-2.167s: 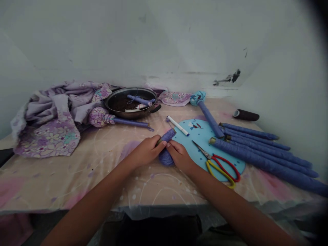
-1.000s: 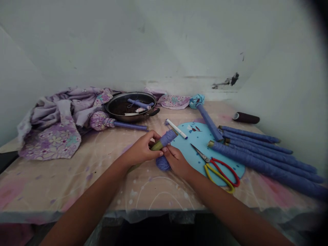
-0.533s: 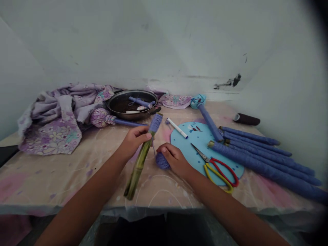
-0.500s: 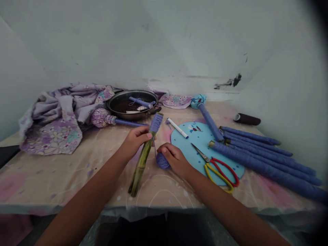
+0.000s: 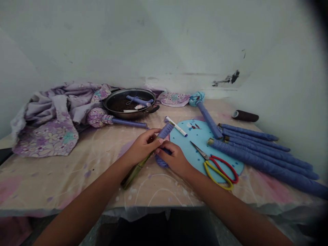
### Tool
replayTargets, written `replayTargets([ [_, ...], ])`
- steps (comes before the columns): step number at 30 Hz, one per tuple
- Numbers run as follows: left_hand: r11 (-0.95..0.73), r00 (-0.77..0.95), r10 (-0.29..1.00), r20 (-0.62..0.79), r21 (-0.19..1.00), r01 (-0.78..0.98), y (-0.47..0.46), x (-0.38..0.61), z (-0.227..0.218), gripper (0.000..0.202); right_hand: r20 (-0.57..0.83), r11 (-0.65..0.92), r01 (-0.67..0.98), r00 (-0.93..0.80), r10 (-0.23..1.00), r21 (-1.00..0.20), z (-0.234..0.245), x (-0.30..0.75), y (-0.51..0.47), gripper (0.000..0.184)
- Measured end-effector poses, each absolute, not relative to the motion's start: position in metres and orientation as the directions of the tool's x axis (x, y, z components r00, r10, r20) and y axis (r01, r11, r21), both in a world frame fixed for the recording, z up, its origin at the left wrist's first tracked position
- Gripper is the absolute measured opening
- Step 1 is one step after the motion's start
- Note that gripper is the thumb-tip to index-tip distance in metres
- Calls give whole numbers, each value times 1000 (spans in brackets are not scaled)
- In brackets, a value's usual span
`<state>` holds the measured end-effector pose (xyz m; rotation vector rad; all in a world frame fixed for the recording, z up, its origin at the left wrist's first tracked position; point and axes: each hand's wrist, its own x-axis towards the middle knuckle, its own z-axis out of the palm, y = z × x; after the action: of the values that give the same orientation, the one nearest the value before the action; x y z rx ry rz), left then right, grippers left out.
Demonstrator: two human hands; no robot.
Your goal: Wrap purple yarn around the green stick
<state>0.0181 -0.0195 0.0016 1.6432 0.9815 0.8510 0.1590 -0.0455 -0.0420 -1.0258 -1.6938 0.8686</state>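
My left hand (image 5: 145, 144) is closed around a green bamboo stick (image 5: 133, 175), just below the blue-purple yarn (image 5: 166, 130) wound round its upper end. The stick leans, its bare lower end toward me and its wrapped end up and to the right. Close beside it, my right hand (image 5: 174, 158) is closed on a ball of the same yarn (image 5: 162, 161), partly hidden by the fingers. The two hands nearly touch. A white marker (image 5: 176, 126) lies just behind the wrapped end.
Scissors (image 5: 217, 167) with red and yellow handles lie on a light-blue disc (image 5: 179, 143). Several blue-wrapped sticks (image 5: 266, 164) lie at right, near a dark roll (image 5: 245, 116). Behind are a black pan (image 5: 112, 111), floral cloth (image 5: 51, 133) and two cloth-headed sticks (image 5: 207, 116).
The bamboo stick has tilted further over to the right. My right hand has come up closer to my left hand with the yarn ball. The view has shifted slightly.
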Motion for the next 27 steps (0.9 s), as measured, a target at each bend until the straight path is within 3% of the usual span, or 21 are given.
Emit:
replayTargets([
  [4, -277, 415, 898, 144, 919, 282, -20, 13, 5, 41, 374, 414, 269, -186, 908, -870, -41, 162, -45, 19],
  [8, -78, 515, 857, 11, 991, 109, -21, 6, 6, 39, 352, 408, 272, -231, 907, -872, -41, 166, -44, 24],
  [12, 22, 548, 836, -19, 1000, 2, -20, 5, 4, 41, 378, 473, 293, -326, 866, -831, -43, 168, -46, 25],
  [15, 65, 500, 866, -29, 996, -54, -18, 7, 2, 39, 382, 456, 288, -278, 881, -842, -43, 169, -46, 27],
  [20, 76, 428, 904, -23, 991, -106, -14, 9, 0, 34, 343, 391, 248, -216, 914, -886, -43, 170, -45, 27],
  [27, 193, 531, 835, -141, 980, -43, -16, 9, -1, 23, 342, 376, 218, -179, 923, -901, -45, 168, -44, 25],
])
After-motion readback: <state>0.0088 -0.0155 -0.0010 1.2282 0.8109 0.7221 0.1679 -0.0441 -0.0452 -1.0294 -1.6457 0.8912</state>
